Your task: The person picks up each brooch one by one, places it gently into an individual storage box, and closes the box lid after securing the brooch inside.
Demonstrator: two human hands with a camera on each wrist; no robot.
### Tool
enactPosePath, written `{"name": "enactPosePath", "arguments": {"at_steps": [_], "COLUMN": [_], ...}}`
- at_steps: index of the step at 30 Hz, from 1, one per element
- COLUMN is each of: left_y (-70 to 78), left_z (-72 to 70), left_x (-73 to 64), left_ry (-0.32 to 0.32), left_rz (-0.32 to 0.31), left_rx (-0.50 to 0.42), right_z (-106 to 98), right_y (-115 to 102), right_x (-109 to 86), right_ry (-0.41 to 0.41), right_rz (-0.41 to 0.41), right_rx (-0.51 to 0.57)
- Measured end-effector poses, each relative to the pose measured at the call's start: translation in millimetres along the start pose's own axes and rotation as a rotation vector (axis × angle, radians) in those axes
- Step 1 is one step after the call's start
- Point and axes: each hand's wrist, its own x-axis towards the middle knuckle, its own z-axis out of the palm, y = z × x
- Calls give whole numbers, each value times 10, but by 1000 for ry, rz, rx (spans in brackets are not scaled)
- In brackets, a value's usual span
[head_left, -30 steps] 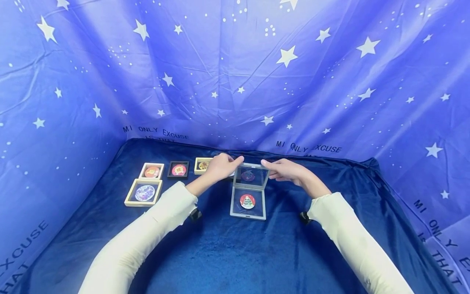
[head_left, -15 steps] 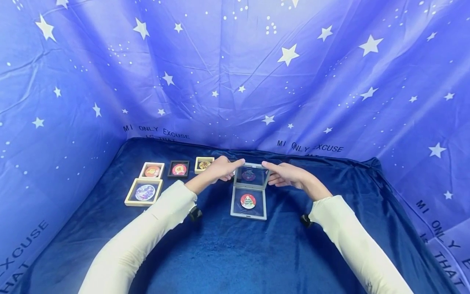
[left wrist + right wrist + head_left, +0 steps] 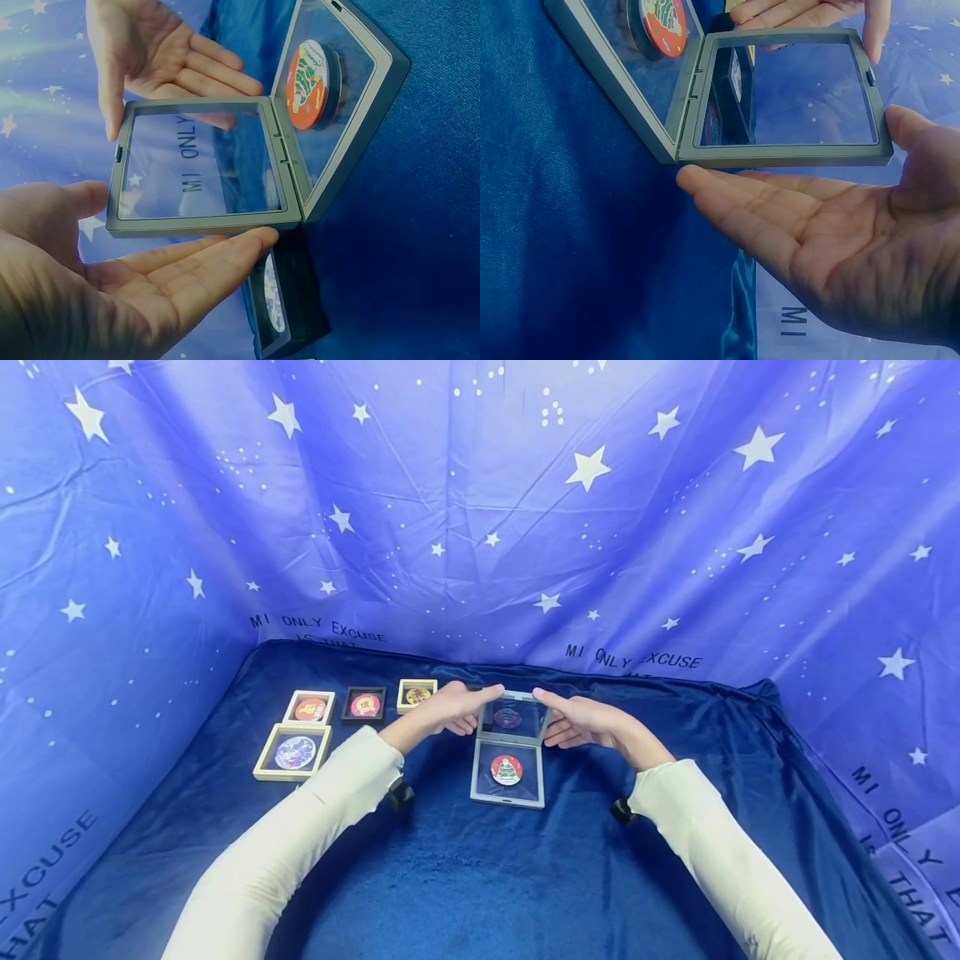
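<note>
A grey clear-windowed display frame (image 3: 507, 802) stands unfolded on the blue cloth, its lid (image 3: 202, 225) raised from the hinge. In its lower half sits a round red badge (image 3: 506, 770) with a Christmas tree picture. My left hand (image 3: 453, 703) is at the lid's left side, thumb at the top corner and fingers stretched along the side edge. Mirroring it, my right hand (image 3: 588, 718) has its thumb at the top right corner and straight fingers beside the right edge. Both palms face the lid, as the left wrist view and right wrist view show.
A dark-framed case (image 3: 300, 315) stands close behind my left hand. Farther left are a cream frame (image 3: 416, 695), a black frame (image 3: 365, 723), a white frame (image 3: 308, 694) and a larger cream frame (image 3: 281, 775), each with a round badge. Starry curtains (image 3: 480, 485) border the cloth.
My left hand has shifted slightly right and down, and its fingers now show beside the lid. My right fingers have lowered a little along the edge. The display frame keeps its pose.
</note>
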Motion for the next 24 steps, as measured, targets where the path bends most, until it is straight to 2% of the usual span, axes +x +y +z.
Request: {"name": "enactPosePath", "arguments": {"at_steps": [10, 19, 24], "left_y": [-19, -42, -84], "left_z": [-25, -51, -83], "left_x": [29, 4, 12], "left_ry": [-25, 17, 6], "left_rz": [-25, -15, -13], "left_rx": [-27, -49, -43], "right_z": [14, 50, 75], "right_y": [-21, -50, -77], "right_x": [18, 70, 86], "right_ry": [-12, -25, -7], "right_rz": [-7, -38, -41], "right_rx": [10, 14, 6]}}
